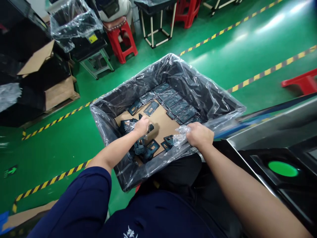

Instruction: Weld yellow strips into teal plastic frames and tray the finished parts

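In front of me is a black bin [153,74] lined with clear plastic film. Inside, dark plastic frames [151,107] lie on a cardboard sheet [168,124], some in rows at the far side, others loosely piled on the near left. My left hand [142,127] is closed over the pile on a dark plastic part [151,127], which shows on both sides of the fingers; crumpled film is close by. On the right, my right hand [200,135] grips a bunched piece of clear plastic film [181,135] near the bin's near wall; its fingertips are partly hidden.
Beside my right arm stands a machine with a metal edge [247,178] and a green round button [283,168]. Red stools [122,41], a film-covered crate [84,43] and cardboard boxes [60,92] stand beyond. Striped tape [267,72] marks the green floor.
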The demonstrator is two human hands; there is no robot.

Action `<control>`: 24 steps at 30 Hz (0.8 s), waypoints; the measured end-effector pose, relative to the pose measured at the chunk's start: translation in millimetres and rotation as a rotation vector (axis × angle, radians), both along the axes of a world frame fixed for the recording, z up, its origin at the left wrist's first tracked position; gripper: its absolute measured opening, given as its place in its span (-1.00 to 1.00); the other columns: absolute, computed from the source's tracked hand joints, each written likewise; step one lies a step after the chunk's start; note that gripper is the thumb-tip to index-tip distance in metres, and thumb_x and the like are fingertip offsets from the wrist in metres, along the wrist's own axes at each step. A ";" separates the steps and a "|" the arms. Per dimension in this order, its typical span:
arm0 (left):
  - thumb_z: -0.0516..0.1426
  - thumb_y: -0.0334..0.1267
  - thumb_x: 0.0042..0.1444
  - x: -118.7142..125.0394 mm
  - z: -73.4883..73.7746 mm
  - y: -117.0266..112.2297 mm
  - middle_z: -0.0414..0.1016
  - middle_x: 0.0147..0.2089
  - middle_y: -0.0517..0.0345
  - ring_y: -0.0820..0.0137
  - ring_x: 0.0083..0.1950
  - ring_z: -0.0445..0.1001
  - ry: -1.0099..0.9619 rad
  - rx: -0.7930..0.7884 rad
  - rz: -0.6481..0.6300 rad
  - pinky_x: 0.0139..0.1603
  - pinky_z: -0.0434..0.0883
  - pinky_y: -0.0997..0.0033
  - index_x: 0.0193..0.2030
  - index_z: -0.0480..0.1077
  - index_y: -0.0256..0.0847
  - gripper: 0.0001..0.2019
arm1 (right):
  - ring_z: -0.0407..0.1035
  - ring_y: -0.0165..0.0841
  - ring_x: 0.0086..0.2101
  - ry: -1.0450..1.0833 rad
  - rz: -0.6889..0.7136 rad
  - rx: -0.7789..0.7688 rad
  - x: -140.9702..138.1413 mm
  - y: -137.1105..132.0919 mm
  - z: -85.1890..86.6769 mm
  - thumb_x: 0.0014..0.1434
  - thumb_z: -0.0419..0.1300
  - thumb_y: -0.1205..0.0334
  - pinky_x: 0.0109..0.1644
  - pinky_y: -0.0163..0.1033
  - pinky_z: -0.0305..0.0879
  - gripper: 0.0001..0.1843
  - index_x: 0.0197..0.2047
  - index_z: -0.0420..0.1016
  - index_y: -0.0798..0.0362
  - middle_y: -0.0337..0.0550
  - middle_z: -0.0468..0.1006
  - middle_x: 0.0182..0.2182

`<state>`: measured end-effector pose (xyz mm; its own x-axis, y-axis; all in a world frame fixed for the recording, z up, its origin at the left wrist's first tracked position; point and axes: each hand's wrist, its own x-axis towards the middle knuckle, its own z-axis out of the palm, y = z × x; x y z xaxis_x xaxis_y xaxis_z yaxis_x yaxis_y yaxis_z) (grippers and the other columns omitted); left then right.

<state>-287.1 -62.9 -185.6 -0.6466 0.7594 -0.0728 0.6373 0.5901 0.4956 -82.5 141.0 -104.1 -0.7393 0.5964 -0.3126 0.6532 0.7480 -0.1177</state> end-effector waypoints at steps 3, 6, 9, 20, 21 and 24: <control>0.02 -0.25 0.29 -9.3 28.0 -3.0 0.48 0.02 -0.03 0.28 0.06 0.46 0.071 0.140 0.082 0.10 0.37 0.28 -0.23 0.43 -0.17 -0.83 | 0.45 -0.23 -0.14 -0.002 -0.001 -0.003 -0.3 -0.3 1.0 0.16 0.04 0.29 -0.24 -0.26 0.24 -0.71 -0.17 0.57 -0.05 -0.12 0.52 -0.06; 0.00 -0.26 0.29 -14.7 47.4 -7.4 0.53 -0.19 0.07 0.33 -0.11 0.50 0.105 0.196 0.179 -0.02 0.39 0.31 -0.24 0.40 -0.16 -0.83 | 0.45 -0.22 -0.14 0.005 0.004 -0.008 -0.2 -0.5 3.0 0.16 0.03 0.29 -0.25 -0.25 0.24 -0.70 -0.16 0.57 -0.06 -0.13 0.52 -0.05; 0.03 -0.16 0.27 -18.6 53.5 -6.6 0.50 -0.35 0.12 0.34 -0.26 0.48 0.117 0.171 0.249 -0.16 0.36 0.34 -0.31 0.39 -0.17 -0.79 | 0.44 -0.24 -0.14 0.008 0.007 -0.013 0.6 -0.4 3.9 0.17 0.04 0.29 -0.26 -0.28 0.22 -0.70 -0.15 0.57 -0.05 -0.14 0.52 -0.04; 0.22 -0.31 0.14 -56.9 -21.0 66.0 0.44 0.10 -0.03 0.25 0.08 0.43 -0.012 -0.321 0.033 0.11 0.38 0.20 -0.03 0.46 -0.23 -0.75 | 0.44 -0.28 -0.15 0.024 0.017 0.024 2.3 0.4 -1.4 0.15 0.09 0.26 -0.29 -0.29 0.20 -0.72 -0.14 0.57 -0.06 -0.16 0.53 -0.04; 0.20 -0.26 0.18 -59.5 -29.3 72.7 0.40 0.15 -0.04 0.24 0.10 0.42 -0.029 -0.341 0.017 0.12 0.39 0.13 0.03 0.43 -0.23 -0.72 | 0.44 -0.28 -0.15 0.018 0.018 0.022 2.2 0.3 -0.9 0.14 0.09 0.27 -0.29 -0.29 0.21 -0.73 -0.15 0.57 -0.06 -0.16 0.53 -0.04; 0.15 -0.15 0.25 -66.1 -51.3 91.8 0.35 0.21 -0.06 0.20 0.15 0.40 -0.063 -0.406 0.011 0.13 0.41 0.00 0.15 0.35 -0.23 -0.63 | 0.44 -0.28 -0.15 0.012 0.012 0.007 1.9 0.2 -0.7 0.13 0.10 0.28 -0.29 -0.28 0.23 -0.73 -0.16 0.58 -0.07 -0.19 0.53 -0.04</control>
